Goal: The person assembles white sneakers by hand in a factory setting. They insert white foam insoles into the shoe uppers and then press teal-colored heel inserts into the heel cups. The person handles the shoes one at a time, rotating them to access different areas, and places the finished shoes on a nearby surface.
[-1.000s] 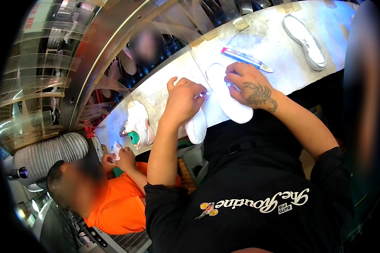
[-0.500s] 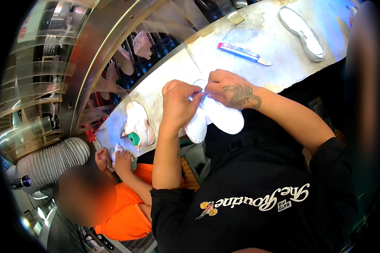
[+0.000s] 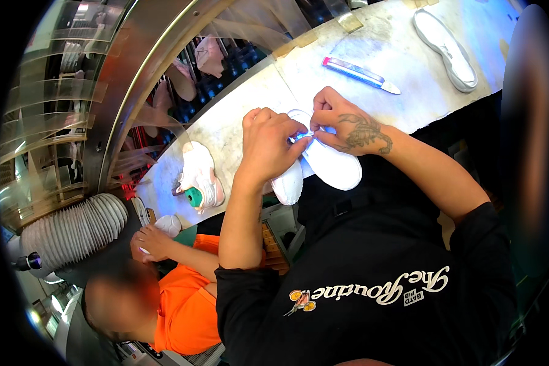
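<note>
Right hand [image 3: 346, 126] farther right, shoe [image 3: 337, 169] underneath

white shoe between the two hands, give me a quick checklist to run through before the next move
1. Both hands at the white shoe: ok, the left hand and right hand meet over it.
2. Firm pinch: cannot tell, the fingers and glare hide what is between them.
3. Shoe wholly over the workbench: not ok, its toe appears to reach past the near edge.
4. Slim red-ended pointed tool away from the hands: ok, it lies apart, beyond the right hand.
5. Co-worker's hands out of the way: ok, off to the left.
</note>
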Demonstrator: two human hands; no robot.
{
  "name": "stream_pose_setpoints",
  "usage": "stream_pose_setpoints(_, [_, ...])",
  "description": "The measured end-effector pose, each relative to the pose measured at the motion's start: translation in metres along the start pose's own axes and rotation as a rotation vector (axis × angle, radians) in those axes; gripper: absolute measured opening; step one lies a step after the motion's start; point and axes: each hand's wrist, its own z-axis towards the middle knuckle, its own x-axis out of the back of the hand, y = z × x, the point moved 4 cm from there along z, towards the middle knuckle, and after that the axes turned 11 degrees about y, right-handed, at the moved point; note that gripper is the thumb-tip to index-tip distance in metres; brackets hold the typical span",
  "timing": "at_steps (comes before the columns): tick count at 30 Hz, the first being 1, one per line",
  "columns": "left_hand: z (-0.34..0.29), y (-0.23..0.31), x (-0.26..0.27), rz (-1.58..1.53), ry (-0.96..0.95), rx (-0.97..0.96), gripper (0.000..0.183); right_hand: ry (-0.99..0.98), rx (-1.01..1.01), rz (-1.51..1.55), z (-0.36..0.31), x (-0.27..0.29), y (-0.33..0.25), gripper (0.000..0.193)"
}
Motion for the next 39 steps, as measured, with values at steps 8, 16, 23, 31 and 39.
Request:
stream_pose_setpoints(8, [0.001, -0.003, -0.008, 0.019, -0.032, 0.061, 0.010, -0.018, -0.091, 0.065, 0.000, 0.000, -0.001, 0.012])
stream_pose_setpoints(16, [0.006, -0.006, -0.014, 0.014, -0.035, 0.157, 0.010, 0.006, 0.203, -0.052, -0.005, 0.004, -0.012, 0.015])
stream_pose_setpoints(23, [-0.001, -0.005, 0.001, -0.049, -0.039, 0.118, 0.021, 0.090, 0.029, -0.061, -0.005, -0.008, -0.009, 0.018])
stream_pose_setpoints(31, [-0.010, -0.023, 0.007, -0.241, -0.004, 0.179, 0.022, 0.173, 0.051, -0.071, -0.006, -0.008, -0.008, 0.012])
stream_pose_setpoints(39, [-0.002, -0.021, -0.001, -0.151, -0.078, 0.096, 0.014, 0.183, 0.005, -0.079, -0.006, -0.011, -0.010, 0.009])
